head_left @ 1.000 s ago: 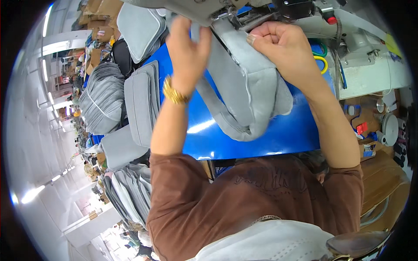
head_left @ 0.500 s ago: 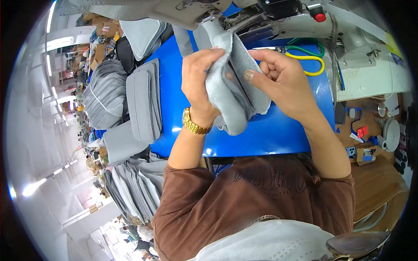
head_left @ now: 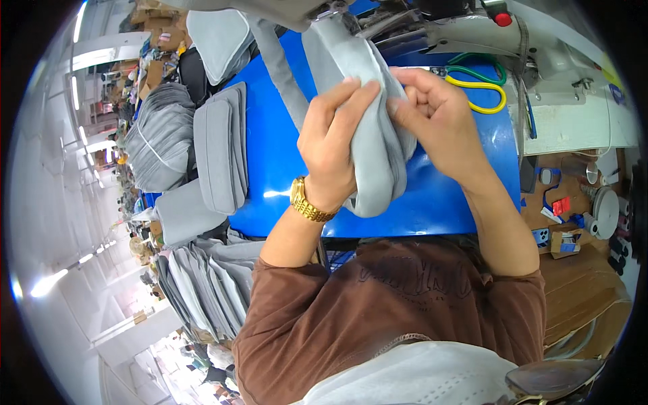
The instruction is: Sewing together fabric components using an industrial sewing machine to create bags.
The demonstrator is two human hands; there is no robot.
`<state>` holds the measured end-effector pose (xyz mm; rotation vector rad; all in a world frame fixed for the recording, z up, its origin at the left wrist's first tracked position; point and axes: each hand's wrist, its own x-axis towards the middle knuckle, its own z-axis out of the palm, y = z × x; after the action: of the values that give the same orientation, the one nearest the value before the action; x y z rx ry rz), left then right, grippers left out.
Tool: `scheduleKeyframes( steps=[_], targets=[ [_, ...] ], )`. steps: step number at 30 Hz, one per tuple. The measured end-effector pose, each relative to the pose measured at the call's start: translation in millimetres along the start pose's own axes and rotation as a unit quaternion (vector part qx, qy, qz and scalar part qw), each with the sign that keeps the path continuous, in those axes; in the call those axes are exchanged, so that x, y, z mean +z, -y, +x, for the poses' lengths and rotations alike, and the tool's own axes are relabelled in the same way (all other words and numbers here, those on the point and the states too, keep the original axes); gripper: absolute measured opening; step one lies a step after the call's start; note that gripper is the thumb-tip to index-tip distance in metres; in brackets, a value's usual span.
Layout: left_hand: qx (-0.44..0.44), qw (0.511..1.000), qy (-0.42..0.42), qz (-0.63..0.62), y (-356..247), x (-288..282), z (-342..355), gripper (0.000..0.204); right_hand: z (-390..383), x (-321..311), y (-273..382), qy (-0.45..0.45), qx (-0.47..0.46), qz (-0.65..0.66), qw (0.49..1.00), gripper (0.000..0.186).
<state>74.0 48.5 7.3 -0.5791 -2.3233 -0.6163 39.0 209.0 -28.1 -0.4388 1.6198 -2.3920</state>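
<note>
A grey fabric piece [head_left: 379,162] hangs folded between my hands, its upper end running up under the sewing machine [head_left: 398,30]. My left hand [head_left: 331,138], with a gold watch on the wrist, grips the left edge of the fabric, fingertips pressed on its upper face. On the other side, my right hand [head_left: 442,121] pinches the fabric's right edge between thumb and forefinger. Just beyond the right hand lie scissors [head_left: 482,94] with one yellow and one green handle. A grey fabric strip [head_left: 280,67] trails down left of the held piece.
Beneath my hands is a blue tabletop [head_left: 439,202]. Along its left side stand stacked grey padded panels [head_left: 221,148], a tied grey bundle [head_left: 162,138] and more grey fabric pieces [head_left: 209,283]. At right, a brown surface holds a small open carton [head_left: 565,241] and a white spool [head_left: 605,206].
The fabric has been turned and flattened, closing the dark gap that showed in it. My left hand has shifted right, nearer the right hand. More of the grey strip shows on the left.
</note>
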Motion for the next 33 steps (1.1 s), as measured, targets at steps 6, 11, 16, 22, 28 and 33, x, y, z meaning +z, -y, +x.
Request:
scheduleKeyframes(
  steps=[6, 11, 16, 22, 28, 33],
  targets=[
    [0.010, 0.999, 0.037, 0.019, 11.6, 1.1, 14.8, 0.054, 26.8, 1.6, -4.8, 0.005, -0.047, -0.005, 0.999, 0.026],
    [0.016, 0.999, 0.039, 0.024, 15.3, 1.2, 15.6, 0.044, 30.4, -0.2, -3.1, 0.002, -0.033, -0.023, 0.999, 0.025],
    [-0.010, 0.998, 0.058, 0.019, 21.9, 2.2, 15.3, 0.046, 32.0, -2.3, -2.3, 0.001, -0.051, -0.055, 0.997, 0.025],
    [-0.022, 0.997, 0.076, 0.022, 33.6, 2.7, 23.4, 0.044, 40.2, 3.9, -6.4, -0.026, -0.062, -0.033, 0.997, 0.021],
    [-0.021, 0.997, 0.073, 0.000, 41.8, 5.5, 26.1, 0.044, 41.8, 7.5, -2.8, -0.072, -0.054, -0.064, 0.994, 0.017],
    [-0.009, 0.998, 0.068, -0.010, 49.5, 7.9, 26.5, 0.046, 41.4, -0.4, -2.9, -0.025, -0.037, -0.221, 0.974, 0.020]
  ],
)
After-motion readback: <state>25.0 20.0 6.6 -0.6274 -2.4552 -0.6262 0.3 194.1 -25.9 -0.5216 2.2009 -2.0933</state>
